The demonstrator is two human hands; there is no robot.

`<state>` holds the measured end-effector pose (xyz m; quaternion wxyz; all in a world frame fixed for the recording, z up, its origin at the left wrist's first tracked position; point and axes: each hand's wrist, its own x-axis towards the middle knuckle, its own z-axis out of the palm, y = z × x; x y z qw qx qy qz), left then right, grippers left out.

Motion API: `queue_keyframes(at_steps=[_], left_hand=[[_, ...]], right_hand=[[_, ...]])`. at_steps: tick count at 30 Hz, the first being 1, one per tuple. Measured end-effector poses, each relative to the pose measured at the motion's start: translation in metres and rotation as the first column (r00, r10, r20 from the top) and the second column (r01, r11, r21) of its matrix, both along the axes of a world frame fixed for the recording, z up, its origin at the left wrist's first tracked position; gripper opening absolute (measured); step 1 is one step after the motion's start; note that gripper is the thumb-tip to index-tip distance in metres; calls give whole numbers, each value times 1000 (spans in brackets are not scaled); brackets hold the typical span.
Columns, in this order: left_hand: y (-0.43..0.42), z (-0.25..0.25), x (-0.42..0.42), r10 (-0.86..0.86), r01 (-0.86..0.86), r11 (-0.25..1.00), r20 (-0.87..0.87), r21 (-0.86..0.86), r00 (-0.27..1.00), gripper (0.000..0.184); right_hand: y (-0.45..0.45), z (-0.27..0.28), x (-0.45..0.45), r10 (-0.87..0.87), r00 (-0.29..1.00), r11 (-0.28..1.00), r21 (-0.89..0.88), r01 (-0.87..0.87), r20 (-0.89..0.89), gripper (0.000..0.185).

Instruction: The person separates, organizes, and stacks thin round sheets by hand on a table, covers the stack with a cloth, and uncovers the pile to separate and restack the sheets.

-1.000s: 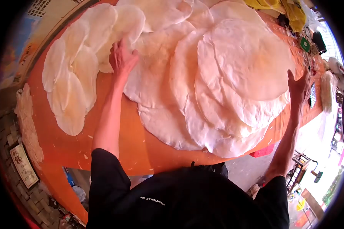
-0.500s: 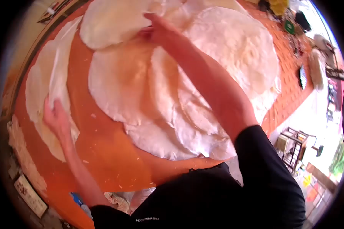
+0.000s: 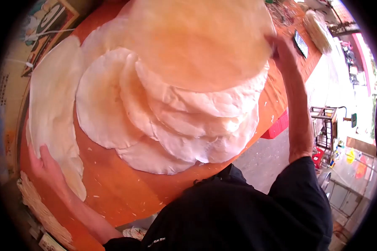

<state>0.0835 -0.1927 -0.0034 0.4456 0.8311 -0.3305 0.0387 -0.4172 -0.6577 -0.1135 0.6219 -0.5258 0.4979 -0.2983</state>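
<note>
A large, thin round dough sheet (image 3: 201, 46), blurred by motion, hangs over the upper part of the pile. My right hand (image 3: 284, 49) is closed on its right edge, though the fingertips are blurred. Below it, several pale round dough sheets (image 3: 104, 100) overlap in a fan on the orange tabletop. A long, narrow dough sheet (image 3: 54, 96) lies along the left side. At its lower left edge is my left hand (image 3: 48, 167), thumb on top and fingers along the edge, gripping it.
The orange table (image 3: 113, 184) carries small dough scraps. A phone (image 3: 300, 44) and a wrapped bundle (image 3: 318, 31) lie at the upper right. Beside the table are a red crate (image 3: 276, 125) and a metal rack (image 3: 324, 125). Pale strips (image 3: 42, 209) line the lower left edge.
My right hand has swung from the top middle to the right, drawing the round dough sheet across the pile. My left hand has moved slightly down and left. The view has shifted.
</note>
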Motion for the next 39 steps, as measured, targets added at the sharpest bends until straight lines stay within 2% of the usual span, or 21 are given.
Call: queue_keyframes(at_steps=[1, 2, 4, 7, 8, 10, 12, 14, 16, 18, 19, 20, 22, 24, 26, 28, 30, 32, 33, 36, 39], left_hand=[[-16, 5, 0, -72, 70, 996, 43, 48, 996, 35], [-34, 9, 0, -144, 135, 986, 84, 99, 986, 36], [-96, 25, -56, -343, 338, 939, 183, 59, 921, 33], [-158, 17, -158, -561, 500, 816, 186, 290, 807, 33], [-177, -1, -185, -679, 628, 731, 379, 269, 628, 30], [-196, -55, -243, -780, 782, 580, 433, 227, 453, 32], [-189, -109, -286, -909, 827, 412, 231, 382, 346, 38], [-165, -153, -308, -919, 748, 392, 193, 535, 343, 55], [-153, -151, -313, -885, 744, 466, 247, 478, 395, 52], [-144, -145, -304, -891, 814, 450, 120, 369, 438, 50], [-140, -140, -293, -879, 849, 468, 26, 246, 477, 48], [-127, -131, -282, -831, 805, 540, 5, 247, 556, 44], [-94, -129, -246, -718, 683, 684, 74, 255, 692, 43], [-43, -148, -197, -501, 463, 835, 62, 297, 863, 45], [11, -168, -145, -267, 182, 876, 134, 447, 955, 52], [49, -198, -95, -36, 34, 895, -3, 444, 999, 55], [69, -235, -48, 240, -187, 960, -271, 208, 932, 61], [54, -228, -36, 287, -247, 958, -474, 147, 832, 61], [45, -221, -34, 285, -294, 950, -658, 101, 697, 61], [20, -202, -38, 360, -284, 933, -619, 223, 698, 50], [35, -225, -1, 153, -390, 920, -942, 25, 300, 26]], right_hand=[[20, -6, -22, -139, 968, 983, 86, 160, -207, 19], [45, -21, -39, -211, 967, 972, 75, 223, -146, 15], [70, -44, -65, -272, 891, 938, 105, 329, -362, 14], [90, -65, -86, -300, 900, 911, 185, 369, -318, 18], [101, -59, -76, -349, 897, 904, 154, 398, -270, 24], [107, -61, -86, -403, 887, 890, 129, 437, -224, 32], [97, -75, -107, -574, 743, 812, -360, 460, -344, 48], [113, -38, -89, -679, 672, 659, -649, 381, -295, 51], [142, -26, -61, -670, 674, 681, -620, 390, -311, 48], [155, -33, -47, -512, 612, 489, -790, -369, -603, 47], [163, -37, -42, -312, 656, 590, -681, -433, -688, 45], [170, -41, -39, -98, 678, 657, -559, -505, -728, 43], [187, -49, -41, -59, 793, 743, -557, -370, -607, 45], [198, -67, -62, -483, 718, 562, -806, -185, -501, 47], [231, -48, -71, -418, 651, 818, -574, -32, -633, 49], [253, -62, -89, -197, 843, 976, -20, 216, -501, 46], [281, -59, -83, -112, 974, 890, 416, 186, -195, 41], [302, -69, -74, -227, 966, 768, 587, 257, -127, 35], [306, -66, -67, -231, 963, 749, 606, 267, -139, 34], [317, -49, -44, -142, 975, 828, 519, 211, -170, 24], [318, -6, -41, -215, 964, 894, 366, 258, -154, 13]])
